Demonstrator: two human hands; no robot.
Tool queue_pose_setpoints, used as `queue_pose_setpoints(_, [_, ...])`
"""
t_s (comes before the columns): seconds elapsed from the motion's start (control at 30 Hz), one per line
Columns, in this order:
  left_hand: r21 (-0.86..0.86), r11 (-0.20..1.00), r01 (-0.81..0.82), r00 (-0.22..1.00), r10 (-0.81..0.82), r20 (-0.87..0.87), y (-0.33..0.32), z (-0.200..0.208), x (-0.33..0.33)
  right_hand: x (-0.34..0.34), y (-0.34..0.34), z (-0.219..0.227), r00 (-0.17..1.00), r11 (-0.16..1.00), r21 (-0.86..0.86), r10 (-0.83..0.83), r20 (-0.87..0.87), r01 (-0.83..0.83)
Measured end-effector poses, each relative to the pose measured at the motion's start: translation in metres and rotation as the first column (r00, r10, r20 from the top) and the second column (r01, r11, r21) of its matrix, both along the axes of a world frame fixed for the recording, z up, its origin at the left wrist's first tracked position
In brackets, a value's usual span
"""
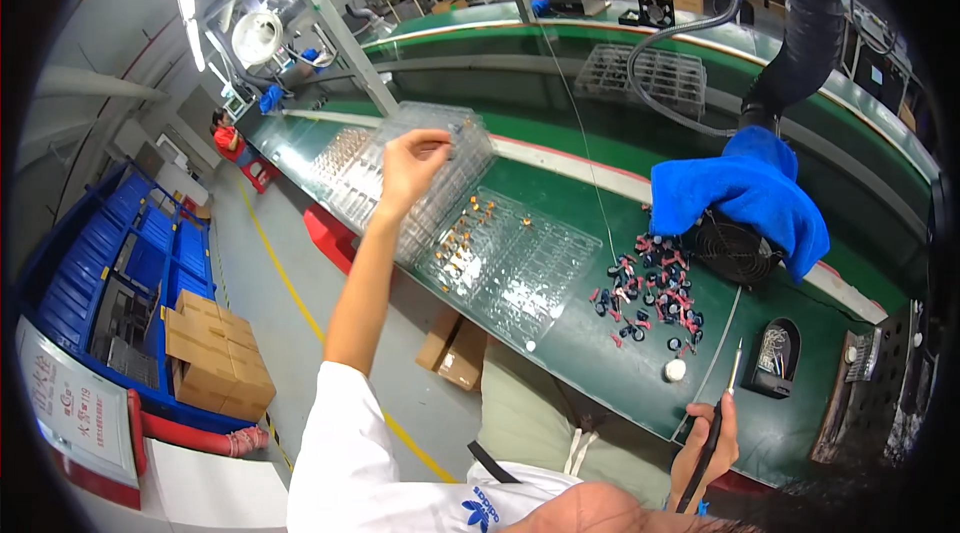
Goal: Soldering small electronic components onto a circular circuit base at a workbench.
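My left hand (412,171) is raised over a stack of clear plastic trays (462,155), its fingers pinched together. Whatever is between those fingertips is too small to make out. Low on the right, my right hand (708,445) grips the black handle of a soldering iron (737,370), its thin metal tip pointing up and away. Between the hands, a clear moulded tray (540,268) lies on the green bench, with several small orange parts (462,241) toward its left side. Right of that tray is a loose pile of small dark and red parts (655,288).
A fan (735,251) draped with a blue cloth (745,188) stands beneath a black duct (800,23). Near my right hand are a white ball-like piece (675,370) and a black holder (776,358). Cardboard boxes (215,353) stand left; a co-worker (232,141) sits farther off.
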State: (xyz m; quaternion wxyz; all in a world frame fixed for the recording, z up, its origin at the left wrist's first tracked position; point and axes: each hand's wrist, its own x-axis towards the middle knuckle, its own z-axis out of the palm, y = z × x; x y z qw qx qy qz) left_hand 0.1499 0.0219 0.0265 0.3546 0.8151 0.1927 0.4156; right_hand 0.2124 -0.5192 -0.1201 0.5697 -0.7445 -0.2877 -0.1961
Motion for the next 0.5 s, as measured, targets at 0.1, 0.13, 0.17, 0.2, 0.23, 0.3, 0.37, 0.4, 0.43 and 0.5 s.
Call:
queue_pose_setpoints(0.1, [0.167,0.975,-0.149,0.986,0.159,-0.053,0.064,0.013,-0.01,0.0,0.0,-0.005,0.999,0.999,0.018,0.039,-0.031,-0.039])
queue_pose_setpoints(0.13, [0.197,0.957,-0.211,0.966,0.235,-0.106,0.073,0.016,-0.011,0.0,-0.002,-0.005,0.999,0.999,0.017,0.038,-0.029,-0.037])
queue_pose_setpoints(0.17, [0.232,0.937,-0.26,0.941,0.3,-0.158,0.081,0.017,-0.008,-0.002,-0.003,-0.006,0.999,1.0,0.011,0.029,-0.035,-0.028])
queue_pose_setpoints(0.2, [0.247,0.94,-0.233,0.934,0.287,-0.211,0.086,0.015,-0.009,-0.004,-0.004,-0.007,0.999,1.0,0.003,0.021,-0.043,-0.021])
queue_pose_setpoints(0.23, [0.245,0.943,-0.226,0.935,0.28,-0.216,0.09,0.012,-0.011,-0.003,-0.003,-0.007,0.999,1.0,0.0,0.014,-0.047,-0.014])
queue_pose_setpoints(0.3, [0.438,0.883,-0.167,0.927,0.292,-0.235,0.073,0.0,-0.004,-0.003,-0.003,-0.004,0.998,1.0,-0.002,0.023,-0.063,-0.023])
queue_pose_setpoints(0.37, [0.332,0.941,-0.06,0.979,0.121,-0.166,0.025,-0.002,0.002,0.001,0.001,0.002,0.998,0.998,0.012,0.065,0.01,-0.066])
queue_pose_setpoints(0.4, [0.323,0.946,0.0,0.988,0.049,-0.145,-0.017,0.0,0.002,0.0,0.003,0.009,0.996,0.996,0.006,0.086,0.036,-0.086])
queue_pose_setpoints(0.43, [0.302,0.947,0.109,0.969,-0.034,-0.245,-0.066,0.001,0.013,0.006,0.005,0.005,0.996,0.996,0.013,0.089,0.017,-0.09])
queue_pose_setpoints(0.5, [0.309,0.901,0.306,0.92,-0.196,-0.339,-0.14,-0.023,0.013,0.006,0.005,0.009,0.996,0.997,0.002,0.083,0.032,-0.083])
